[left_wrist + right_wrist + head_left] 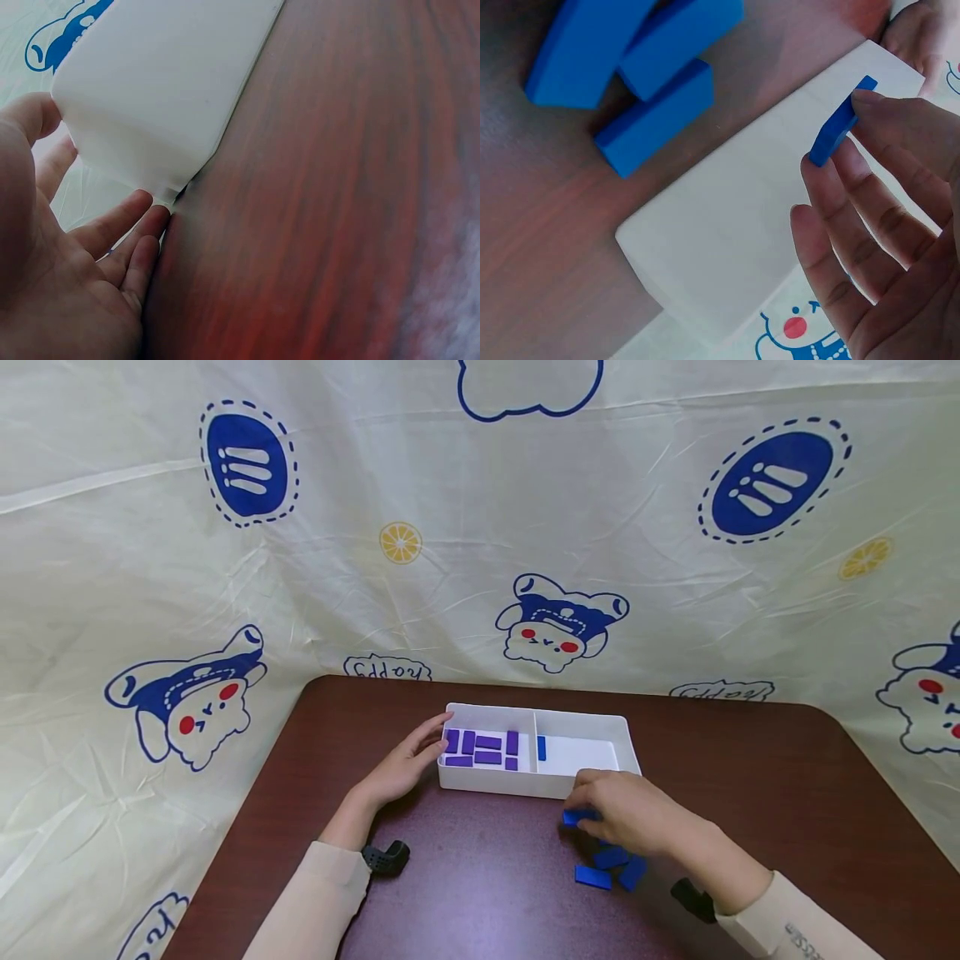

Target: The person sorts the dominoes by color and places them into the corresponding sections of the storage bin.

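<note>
My right hand (622, 810) is just in front of the white divided box (487, 782), pinching a blue block (838, 126) between thumb and fingertips. In the right wrist view this block is tilted and held over the box's side. Several more blue blocks (592, 877) lie loosely on the table below the right hand, partly covered by it in the head view. At the box's left end, my left hand (397, 772) touches the wall and corner with extended fingers. Purple blocks (488, 742) fill much of the left compartment; one blue block (542, 748) stands against the divider in the right compartment.
The brown table (450, 877) runs back to a pale printed curtain (450, 610) close behind the box. A dark band (386, 858) sits at the left wrist, another dark band (693, 900) at the right.
</note>
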Tool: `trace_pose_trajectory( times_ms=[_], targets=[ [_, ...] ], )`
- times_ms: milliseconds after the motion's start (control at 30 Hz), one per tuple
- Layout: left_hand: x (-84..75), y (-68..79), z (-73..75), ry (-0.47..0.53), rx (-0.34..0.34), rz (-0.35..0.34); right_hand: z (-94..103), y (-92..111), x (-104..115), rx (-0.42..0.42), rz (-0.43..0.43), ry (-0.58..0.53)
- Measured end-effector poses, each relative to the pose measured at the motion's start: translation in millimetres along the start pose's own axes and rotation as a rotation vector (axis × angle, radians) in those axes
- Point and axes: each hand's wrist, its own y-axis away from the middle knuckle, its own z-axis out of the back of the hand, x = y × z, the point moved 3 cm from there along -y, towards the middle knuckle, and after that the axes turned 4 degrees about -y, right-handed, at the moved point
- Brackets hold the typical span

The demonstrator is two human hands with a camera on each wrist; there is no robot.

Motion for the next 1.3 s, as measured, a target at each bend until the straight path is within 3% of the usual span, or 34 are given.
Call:
trace_pose_trajectory(
  times_ms=[767,1300],
  targets=[
    [5.0,-0.1,-0.2,-0.004,-0.006,0.000,29.2,-13,-4,-0.056,-0.084,0.014],
    [-0.7,0.7,-0.4,0.021,-0.004,0.003,34.8,-26,-18,-0.114,-0.132,-0.034]
  ],
)
